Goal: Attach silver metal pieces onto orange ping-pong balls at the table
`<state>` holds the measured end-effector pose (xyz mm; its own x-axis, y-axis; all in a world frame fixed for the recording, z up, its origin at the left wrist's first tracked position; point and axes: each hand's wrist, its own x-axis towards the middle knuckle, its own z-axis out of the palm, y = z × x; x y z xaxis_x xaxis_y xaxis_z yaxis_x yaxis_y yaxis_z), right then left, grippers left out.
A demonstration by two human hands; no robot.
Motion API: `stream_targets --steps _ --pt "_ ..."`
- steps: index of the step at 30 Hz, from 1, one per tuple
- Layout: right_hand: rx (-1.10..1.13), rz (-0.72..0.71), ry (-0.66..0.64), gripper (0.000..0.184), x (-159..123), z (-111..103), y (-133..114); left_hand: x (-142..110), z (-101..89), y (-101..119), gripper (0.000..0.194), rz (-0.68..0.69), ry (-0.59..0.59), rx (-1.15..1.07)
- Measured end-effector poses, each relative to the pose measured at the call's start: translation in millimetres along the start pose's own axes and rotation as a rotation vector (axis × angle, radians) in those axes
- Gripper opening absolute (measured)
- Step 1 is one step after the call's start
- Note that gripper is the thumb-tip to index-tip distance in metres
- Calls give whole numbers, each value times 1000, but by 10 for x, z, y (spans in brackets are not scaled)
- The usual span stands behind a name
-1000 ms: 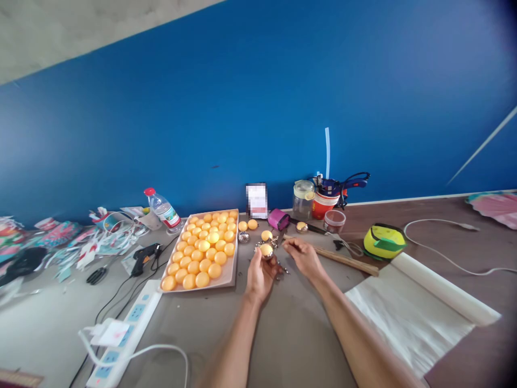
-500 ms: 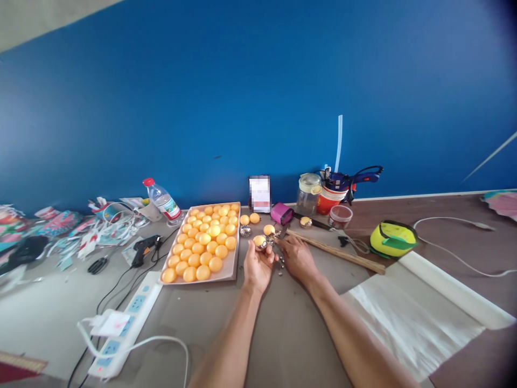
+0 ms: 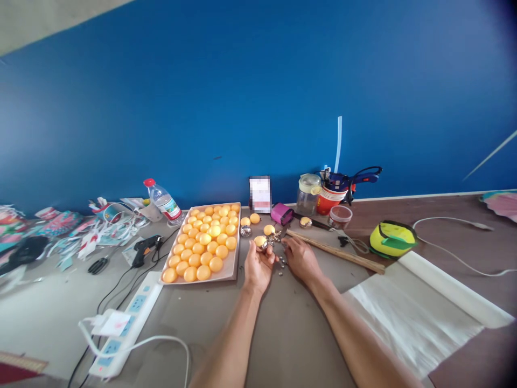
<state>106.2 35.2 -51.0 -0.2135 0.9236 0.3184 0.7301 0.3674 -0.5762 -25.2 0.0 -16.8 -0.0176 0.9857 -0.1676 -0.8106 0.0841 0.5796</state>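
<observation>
My left hand [image 3: 259,269] is closed round an orange ping-pong ball [image 3: 260,241] partly covered in shiny silver pieces. Close to its right, my right hand [image 3: 299,258] rests low over the table with its fingers bent together; whatever they hold, if anything, is too small to make out. Small silver pieces [image 3: 281,262] lie loose between the hands. Just beyond is another orange ball [image 3: 269,230] by a heap of shiny bits [image 3: 276,235]. Farther back, a silver-covered ball [image 3: 245,231] sits near plain orange balls [image 3: 254,218].
A shallow box [image 3: 237,264] full of orange balls stands left of my hands. A wooden stick [image 3: 343,252] and white sheet [image 3: 416,312] lie to the right. A purple object [image 3: 281,213], glass jar [image 3: 309,196] and red cup [image 3: 332,202] stand behind; a power strip [image 3: 125,328] lies front left.
My right hand has shifted slightly right, its fingertips drawing away from the heap of silver bits. My left hand still holds the ball in nearly the same place.
</observation>
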Motion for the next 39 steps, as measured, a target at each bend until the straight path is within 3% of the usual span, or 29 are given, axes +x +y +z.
stream_targets --steps 7,17,30,39 --pt "-57 41 -9 31 6 6 -23 0 -3 -13 34 -14 -3 -12" --pt "37 25 58 32 5 35 43 -4 1 -17 35 -31 1 -13" --pt "-20 15 -270 31 12 -146 -75 18 -34 -25 34 -20 -9 -31" --pt "-81 14 -195 20 -3 -56 -110 24 -49 -34 33 -11 -22 -13"
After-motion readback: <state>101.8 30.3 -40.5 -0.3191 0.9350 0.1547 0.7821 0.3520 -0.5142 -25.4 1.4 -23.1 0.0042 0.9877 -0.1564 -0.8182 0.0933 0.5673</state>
